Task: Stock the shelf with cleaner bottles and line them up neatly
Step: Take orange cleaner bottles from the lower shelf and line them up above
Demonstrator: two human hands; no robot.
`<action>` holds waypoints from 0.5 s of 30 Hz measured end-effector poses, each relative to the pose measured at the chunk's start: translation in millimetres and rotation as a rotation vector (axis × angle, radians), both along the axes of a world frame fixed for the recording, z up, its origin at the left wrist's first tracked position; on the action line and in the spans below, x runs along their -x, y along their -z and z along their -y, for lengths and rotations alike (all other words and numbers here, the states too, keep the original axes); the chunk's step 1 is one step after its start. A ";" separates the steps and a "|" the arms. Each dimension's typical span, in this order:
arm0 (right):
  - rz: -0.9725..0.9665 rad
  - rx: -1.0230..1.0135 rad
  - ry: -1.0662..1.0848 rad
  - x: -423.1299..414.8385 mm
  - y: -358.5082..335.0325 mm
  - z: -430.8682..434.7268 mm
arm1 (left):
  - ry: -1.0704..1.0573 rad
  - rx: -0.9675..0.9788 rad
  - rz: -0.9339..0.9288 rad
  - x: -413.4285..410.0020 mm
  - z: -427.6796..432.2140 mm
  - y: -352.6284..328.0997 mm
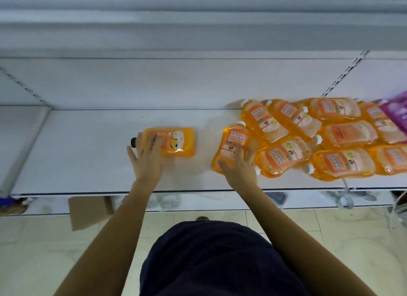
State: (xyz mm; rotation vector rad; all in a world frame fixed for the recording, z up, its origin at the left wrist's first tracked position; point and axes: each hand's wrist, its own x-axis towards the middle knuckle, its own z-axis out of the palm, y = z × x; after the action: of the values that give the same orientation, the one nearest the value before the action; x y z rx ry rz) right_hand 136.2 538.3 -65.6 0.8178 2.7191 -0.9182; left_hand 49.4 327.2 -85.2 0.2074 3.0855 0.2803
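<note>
Orange cleaner bottles lie on a white shelf (88, 159). One bottle with a dark cap (176, 143) lies flat at mid shelf, cap pointing left; my left hand (146, 157) rests on its left half, fingers spread over it. Another orange bottle with a white cap (233, 141) lies to the right, and my right hand (239, 165) grips its lower end. Behind it sits a heap of several orange bottles (319, 137), lying at mixed angles.
A purple pack (396, 110) lies at the far right behind the heap. Below the shelf edge are a cardboard piece (88, 209) and clutter on a lower level. The shelf's back panel (154, 82) and slotted uprights stand behind.
</note>
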 end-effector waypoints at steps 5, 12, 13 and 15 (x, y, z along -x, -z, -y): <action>-0.015 0.038 -0.048 -3.1 0.8 1.5 | -0.205 -0.326 0.095 -5.6 -21.7 -13.3; -0.050 0.117 -0.167 -23.3 3.8 2.0 | -0.019 -0.218 0.157 -10.9 -38.8 -2.4; -0.057 0.147 -0.148 -24.9 4.4 1.6 | 0.041 -0.267 0.127 -17.1 -37.7 -1.0; -0.048 0.217 -0.073 -25.5 4.8 -0.2 | 0.137 -0.370 0.042 -32.6 -37.0 1.4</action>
State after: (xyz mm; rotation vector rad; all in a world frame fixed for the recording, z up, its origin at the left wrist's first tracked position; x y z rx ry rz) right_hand 161.7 538.5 -70.4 0.6582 2.6083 -1.2040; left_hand 81.9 364.2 -86.6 0.4145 2.9317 0.8356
